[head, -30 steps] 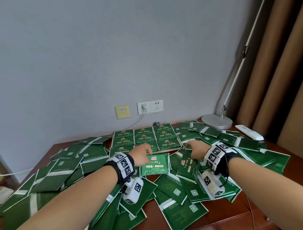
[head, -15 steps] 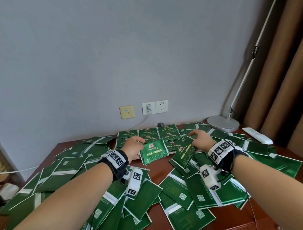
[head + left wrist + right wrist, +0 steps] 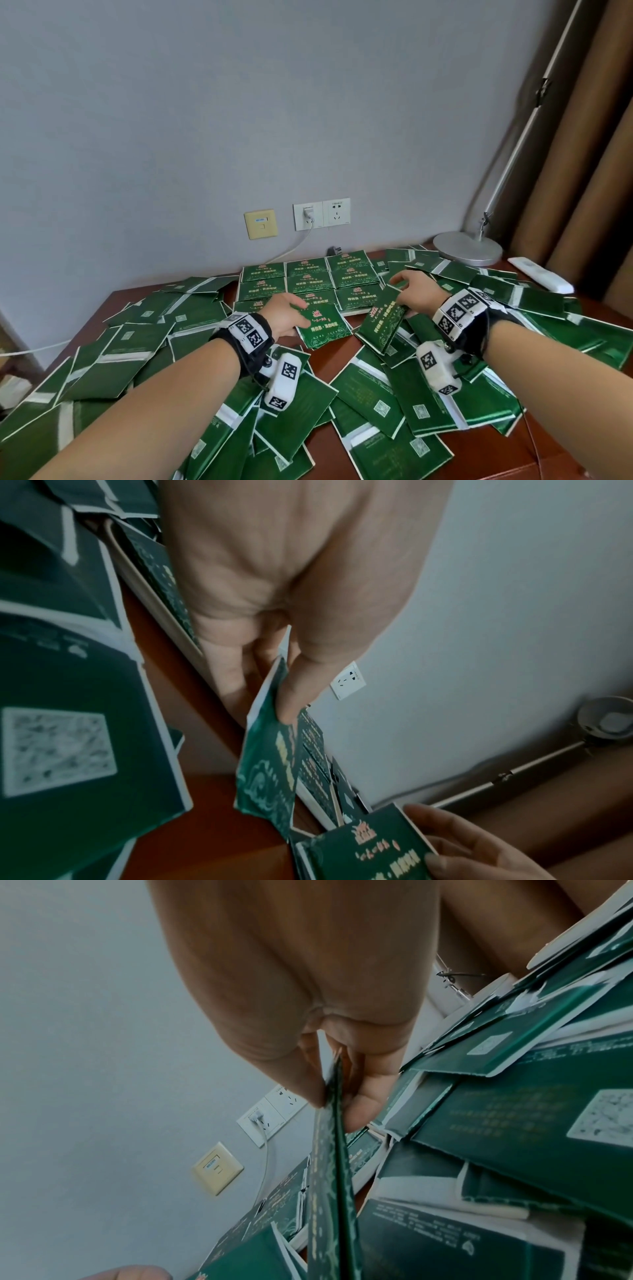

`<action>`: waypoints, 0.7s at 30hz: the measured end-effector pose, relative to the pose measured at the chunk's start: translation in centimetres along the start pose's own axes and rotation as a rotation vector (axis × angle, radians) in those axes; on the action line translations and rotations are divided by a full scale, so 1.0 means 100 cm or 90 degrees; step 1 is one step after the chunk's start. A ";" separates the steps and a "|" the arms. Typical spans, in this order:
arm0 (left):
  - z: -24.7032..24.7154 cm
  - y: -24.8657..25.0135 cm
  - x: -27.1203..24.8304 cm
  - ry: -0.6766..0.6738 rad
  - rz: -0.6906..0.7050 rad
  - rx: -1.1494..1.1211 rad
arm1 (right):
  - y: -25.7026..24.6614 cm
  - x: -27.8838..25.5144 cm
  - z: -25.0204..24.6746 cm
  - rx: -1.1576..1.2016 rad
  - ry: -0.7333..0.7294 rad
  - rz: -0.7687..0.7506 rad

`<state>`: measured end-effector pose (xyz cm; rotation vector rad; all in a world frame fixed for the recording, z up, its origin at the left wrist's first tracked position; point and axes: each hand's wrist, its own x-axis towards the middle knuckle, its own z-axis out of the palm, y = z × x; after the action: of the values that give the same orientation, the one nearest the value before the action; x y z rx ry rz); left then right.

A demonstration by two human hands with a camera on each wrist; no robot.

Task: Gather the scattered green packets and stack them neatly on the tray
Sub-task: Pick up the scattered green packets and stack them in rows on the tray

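Green packets (image 3: pixel 359 383) litter the table; left hand (image 3: pixel 284 317) and right hand (image 3: pixel 416 293) each pinch one.

Black wristbands (image 3: pixel 251 337), apparently fiducial-tagged

Home or hotel room, wooden desk (image 3: pixel 342 356), curtains (image 3: pixel 589 171), desk lamp (image 3: pixel 467 246), wall sockets (image 3: pixel 322 214)

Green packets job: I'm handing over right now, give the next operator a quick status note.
Left hand holds one packet face up, just in front of the tray.
Right hand pinches a second packet, tilted on edge.
Done: a neat grid of packets lies on the tray.
Left: place both held packets, then gather the many loose packets scattered over the table.
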<state>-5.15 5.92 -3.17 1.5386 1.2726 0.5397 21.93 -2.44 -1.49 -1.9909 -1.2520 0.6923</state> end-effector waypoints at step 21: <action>-0.094 -0.020 0.051 0.166 0.014 -0.092 | -0.006 0.075 0.023 0.237 0.050 0.067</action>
<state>-12.09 14.26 -2.73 1.3957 1.3805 0.8506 22.89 5.19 -3.11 -1.7641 -0.9024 0.8237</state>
